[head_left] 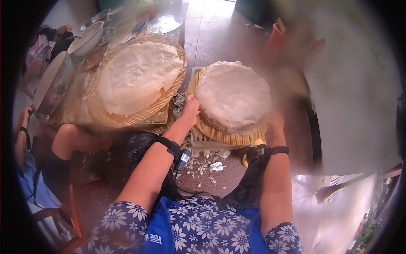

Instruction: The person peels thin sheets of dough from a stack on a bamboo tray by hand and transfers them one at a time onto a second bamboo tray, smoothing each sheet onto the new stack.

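Note:
A round tray of straw-like stalks (230, 139) sits on a pale plastic crate in front of me. On it lies a thick stack of thin, pale, round dough sheets (232, 95). My left hand (191, 111) is closed on the tray's left edge, beside the stack. My right hand (275, 122) is against the tray's right side; its fingers are blurred and partly hidden. To the left, a larger round stalk tray (94, 91) carries a wide pale dough sheet (139, 78) with a ragged, torn edge.
The left tray rests on a low wooden table (80, 116), with bowls (88, 39) behind it. Another person's knee (67, 137) and hand (26, 112) are at the left. Pale scraps (217, 166) litter the floor. A red container (276, 36) stands at the back right.

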The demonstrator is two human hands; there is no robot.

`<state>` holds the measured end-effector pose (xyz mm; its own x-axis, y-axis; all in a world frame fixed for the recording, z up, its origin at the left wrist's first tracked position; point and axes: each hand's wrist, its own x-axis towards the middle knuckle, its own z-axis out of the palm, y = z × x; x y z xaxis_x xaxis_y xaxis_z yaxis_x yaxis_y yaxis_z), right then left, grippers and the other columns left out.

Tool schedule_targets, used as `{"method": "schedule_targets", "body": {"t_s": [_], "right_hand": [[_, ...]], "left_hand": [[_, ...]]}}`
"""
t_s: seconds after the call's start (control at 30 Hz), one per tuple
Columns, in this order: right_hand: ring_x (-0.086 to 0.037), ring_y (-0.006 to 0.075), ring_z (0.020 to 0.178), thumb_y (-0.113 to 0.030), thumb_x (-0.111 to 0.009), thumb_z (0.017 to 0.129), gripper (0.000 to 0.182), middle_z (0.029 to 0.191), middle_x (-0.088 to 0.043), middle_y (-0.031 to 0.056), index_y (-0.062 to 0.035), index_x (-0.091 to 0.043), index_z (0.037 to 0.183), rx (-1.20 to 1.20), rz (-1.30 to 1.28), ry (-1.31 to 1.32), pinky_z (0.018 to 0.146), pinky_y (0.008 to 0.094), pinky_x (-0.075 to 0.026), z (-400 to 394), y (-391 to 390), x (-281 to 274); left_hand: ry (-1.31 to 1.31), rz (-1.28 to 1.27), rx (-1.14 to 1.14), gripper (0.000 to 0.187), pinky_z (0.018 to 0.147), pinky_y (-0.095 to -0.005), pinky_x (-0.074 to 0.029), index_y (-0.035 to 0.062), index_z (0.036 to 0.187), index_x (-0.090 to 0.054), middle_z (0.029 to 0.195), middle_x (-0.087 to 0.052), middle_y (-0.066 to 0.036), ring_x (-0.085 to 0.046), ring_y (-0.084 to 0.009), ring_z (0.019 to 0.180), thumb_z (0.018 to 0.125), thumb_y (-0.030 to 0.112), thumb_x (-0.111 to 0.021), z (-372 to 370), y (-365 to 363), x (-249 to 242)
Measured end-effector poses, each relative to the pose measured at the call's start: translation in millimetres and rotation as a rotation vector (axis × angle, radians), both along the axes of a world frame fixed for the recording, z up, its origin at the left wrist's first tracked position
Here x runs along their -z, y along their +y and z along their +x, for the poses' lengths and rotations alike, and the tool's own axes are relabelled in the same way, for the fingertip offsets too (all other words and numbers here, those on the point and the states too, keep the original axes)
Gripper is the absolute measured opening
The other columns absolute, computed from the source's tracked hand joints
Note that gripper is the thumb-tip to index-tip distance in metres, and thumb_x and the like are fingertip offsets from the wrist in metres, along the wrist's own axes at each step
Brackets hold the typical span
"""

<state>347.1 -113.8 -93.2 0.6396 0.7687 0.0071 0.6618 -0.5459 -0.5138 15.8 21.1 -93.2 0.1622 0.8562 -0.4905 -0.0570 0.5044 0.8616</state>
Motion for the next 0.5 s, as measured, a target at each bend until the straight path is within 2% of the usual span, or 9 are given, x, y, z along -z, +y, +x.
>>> {"method": "schedule_targets", "body": {"t_s": [0.27,0.5], "right_hand": [[-0.063,0.0329,0.094,-0.021,-0.054,0.075,0.027,0.098,-0.067,0.0169,-0.0069,-0.069,0.093,-0.018,-0.038,-0.048,0.083,0.0385,-0.048,4.0,1.9,3.1],[-0.063,0.0327,0.094,-0.022,-0.055,0.075,0.027,0.097,-0.067,0.0170,-0.0068,-0.069,0.092,-0.025,-0.007,-0.017,0.082,0.0385,-0.048,1.5,0.1,1.9]], "left_hand": [[0.001,-0.008,-0.049,0.057,0.066,-0.0312,-0.039,0.0103,0.138,-0.032,0.102,-0.051,-0.004,-0.048,-0.0157,0.084,0.084,0.012,-0.051,-2.8,15.6,27.1],[-0.010,0.026,-0.109,0.057,0.062,-0.0287,-0.039,0.0085,0.136,-0.033,0.099,-0.053,-0.003,-0.047,-0.0125,0.079,0.083,0.010,-0.054,-0.7,10.6,4.5]]}}
